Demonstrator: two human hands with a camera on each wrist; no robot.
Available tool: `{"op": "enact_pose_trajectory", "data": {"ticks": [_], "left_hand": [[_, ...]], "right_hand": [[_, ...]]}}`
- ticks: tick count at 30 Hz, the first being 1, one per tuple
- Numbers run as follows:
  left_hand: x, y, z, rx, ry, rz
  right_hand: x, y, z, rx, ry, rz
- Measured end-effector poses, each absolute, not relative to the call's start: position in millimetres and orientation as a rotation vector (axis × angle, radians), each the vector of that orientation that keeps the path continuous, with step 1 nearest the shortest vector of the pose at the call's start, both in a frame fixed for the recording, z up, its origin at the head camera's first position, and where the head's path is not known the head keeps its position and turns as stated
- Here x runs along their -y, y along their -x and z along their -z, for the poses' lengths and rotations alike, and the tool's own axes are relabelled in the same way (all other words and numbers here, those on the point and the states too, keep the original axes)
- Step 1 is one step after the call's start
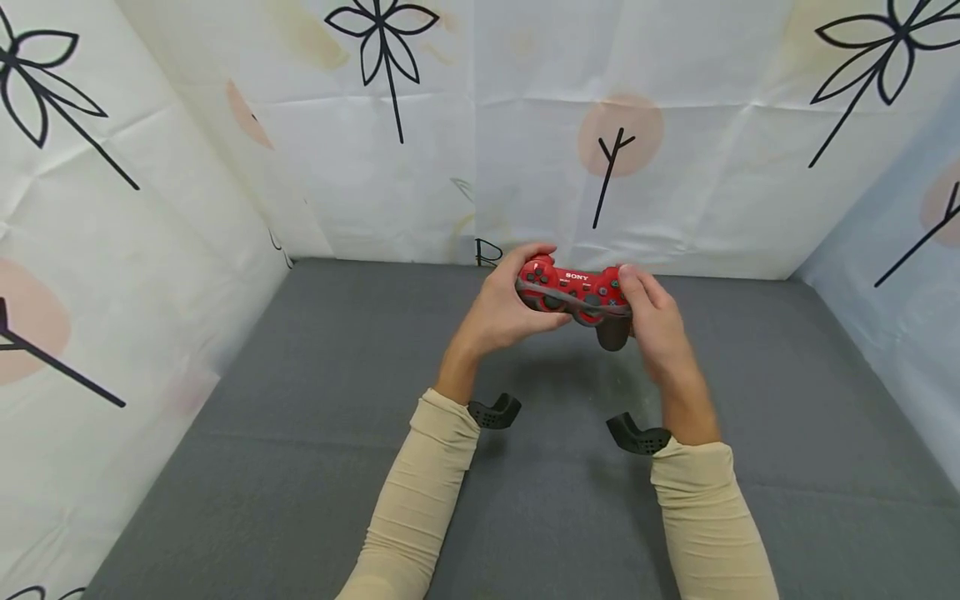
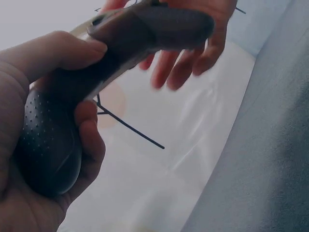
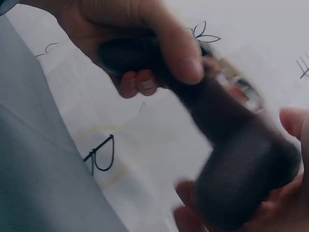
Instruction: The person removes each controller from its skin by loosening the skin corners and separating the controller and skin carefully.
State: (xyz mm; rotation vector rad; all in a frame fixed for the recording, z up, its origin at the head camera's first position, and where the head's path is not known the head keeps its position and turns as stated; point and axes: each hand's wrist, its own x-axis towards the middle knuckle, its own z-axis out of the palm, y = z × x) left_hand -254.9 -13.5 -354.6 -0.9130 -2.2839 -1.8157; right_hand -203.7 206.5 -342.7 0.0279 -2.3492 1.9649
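Observation:
A red Sony game controller point(image 1: 577, 287) with dark handles is held up between both hands, its button face toward the head camera. My left hand point(image 1: 504, 302) grips its left end; in the left wrist view the thumb point(image 2: 72, 50) lies along the dark body and fingers curl round the handle point(image 2: 50, 145). At the other end is my right hand point(image 1: 656, 321), thumb at the upper right corner by the buttons. Its fingers are partly hidden behind the controller and look loosely extended in the left wrist view. The right handle point(image 1: 613, 335) points down, beside the right palm.
A grey cloth-covered surface point(image 1: 337, 467) spreads below the hands. White patterned sheets point(image 1: 540, 183) stand as walls at the back and both sides, the back one close behind the controller. Black brackets point(image 1: 495, 412) sit on both wrists.

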Motion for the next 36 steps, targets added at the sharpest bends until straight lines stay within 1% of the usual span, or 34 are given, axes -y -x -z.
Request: {"op": "enact_pose_trajectory", "data": {"ticks": [3, 6, 11, 17, 24, 31, 36], "left_hand": [[8, 253, 355, 2.281, 0.926, 1.846], [3, 250, 355, 2.311, 0.901, 1.876], [-5, 248, 356, 2.382, 0.844, 1.9], [-4, 250, 356, 2.457, 0.894, 1.816], [1, 247, 353, 2.41, 0.888, 1.647], [-2, 249, 355, 2.307, 1.024, 1.241], [-2, 250, 357, 2.295, 1.087, 1.13]], "right_hand": [[-207, 207, 346, 2.234, -0.083, -2.151], [-208, 207, 347, 2.094, -0.063, -2.258], [-211, 205, 346, 1.99, 0.047, -2.259], [-214, 204, 344, 1.976, 0.11, -2.199], [-219, 202, 341, 1.965, 0.184, -2.1], [-219, 202, 339, 2.009, 0.248, -1.992], [-220, 200, 339, 2.011, 0.24, -1.991]]}}
